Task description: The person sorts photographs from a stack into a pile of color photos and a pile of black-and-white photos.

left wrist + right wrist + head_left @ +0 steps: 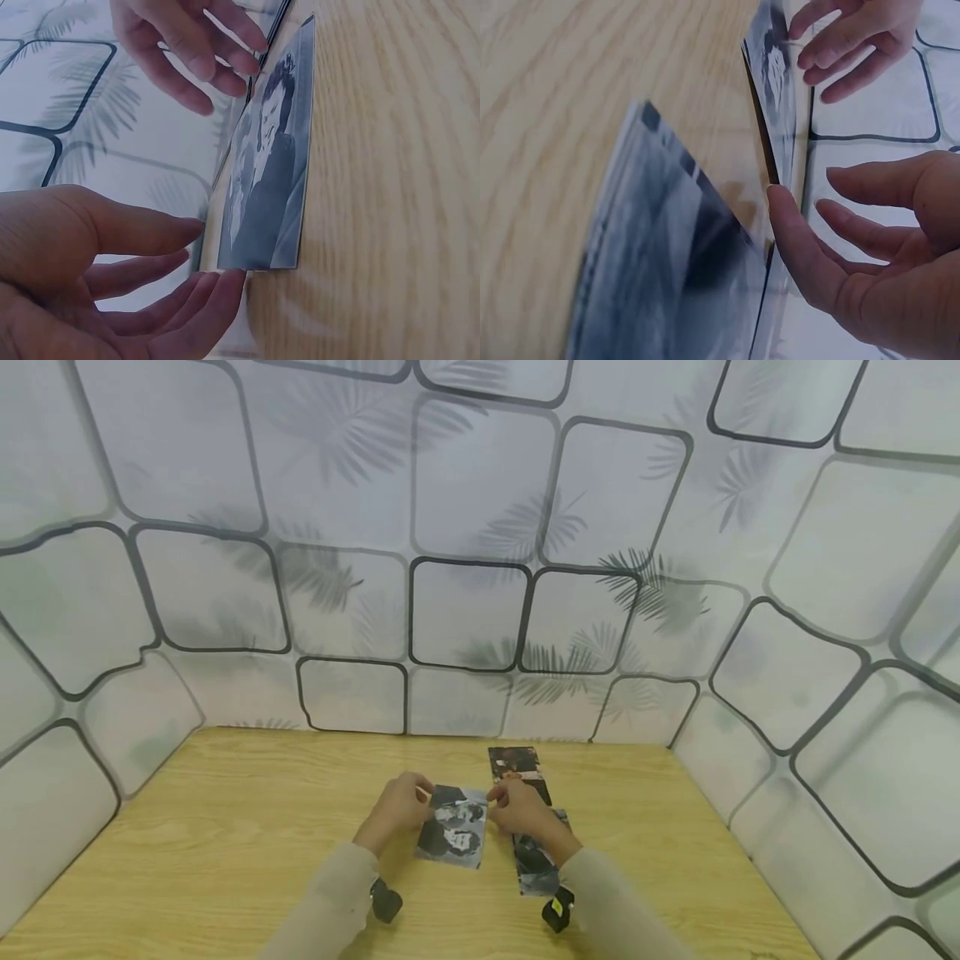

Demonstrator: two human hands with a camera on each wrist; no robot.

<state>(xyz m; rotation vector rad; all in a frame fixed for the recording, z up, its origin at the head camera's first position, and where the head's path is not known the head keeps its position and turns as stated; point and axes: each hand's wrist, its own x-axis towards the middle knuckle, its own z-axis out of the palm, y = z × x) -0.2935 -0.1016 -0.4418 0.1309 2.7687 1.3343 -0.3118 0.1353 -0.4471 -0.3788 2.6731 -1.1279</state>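
A black-and-white photo (452,837) of people lies flat on the wooden table (225,827), between my two hands. My left hand (396,812) is at the photo's far left corner. In the left wrist view its fingers (202,300) are relaxed, with the tips at the photo's (270,180) edge. My right hand (525,810) is at the far right corner. Its fingers (795,240) are loose beside the photo's (776,67) edge, and whether they touch it is unclear. Neither hand grips anything.
A line of more photos (517,764) lies on the table under and beyond my right hand, blurred and close in the right wrist view (667,262). Walls with a tile-and-leaf pattern (480,568) close in the table at the back and both sides.
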